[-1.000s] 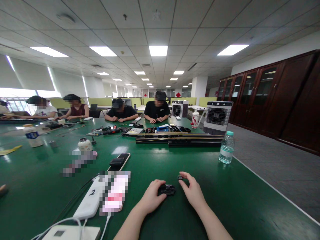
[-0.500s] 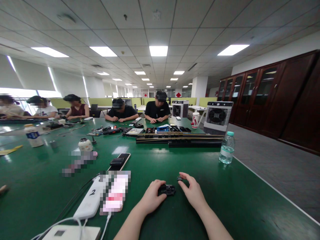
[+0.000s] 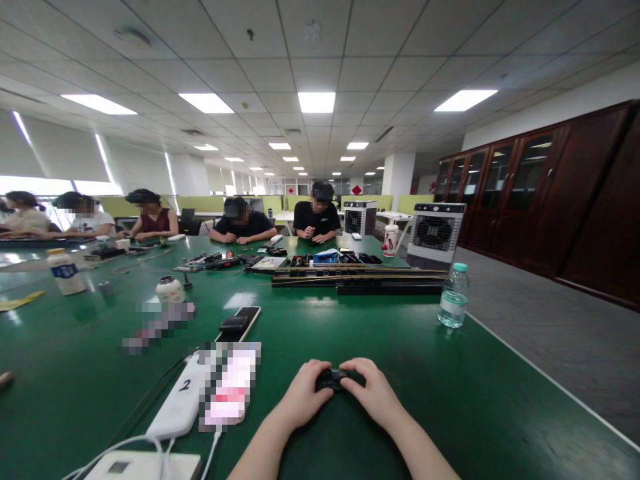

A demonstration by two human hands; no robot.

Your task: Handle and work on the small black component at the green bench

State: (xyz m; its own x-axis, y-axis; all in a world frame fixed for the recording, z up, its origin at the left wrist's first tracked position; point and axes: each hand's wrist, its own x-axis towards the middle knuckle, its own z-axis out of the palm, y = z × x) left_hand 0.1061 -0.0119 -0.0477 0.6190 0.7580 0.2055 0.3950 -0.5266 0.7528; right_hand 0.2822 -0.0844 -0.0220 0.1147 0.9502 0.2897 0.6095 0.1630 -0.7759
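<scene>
At the near side of the green table (image 3: 450,387), we have both hands on one small black part (image 3: 331,380), which sits low over the tabletop, straight ahead of us. Our left hand (image 3: 307,390) curls round its left end, thumb on the near side and fingers on the far side, parted only by the width of the part. Our right hand (image 3: 369,390) meets it from the other end, thumb and fingertips drawn close together on it; we cannot tell whether they also pinch a separate piece, since the fingers cover that end. The two hands are near each other, with the middle of the part showing between them.

To our left lie a white power bank (image 3: 176,395) marked "2" and, just beside it, a phone (image 3: 231,390) with a blurred screen and a white cable (image 3: 212,448) at its near end. Well apart on our right, a water bottle (image 3: 453,300) stands upright by long black rails (image 3: 390,289). Across the table, a person in a black shirt (image 3: 316,217) bends over their own hands.
</scene>
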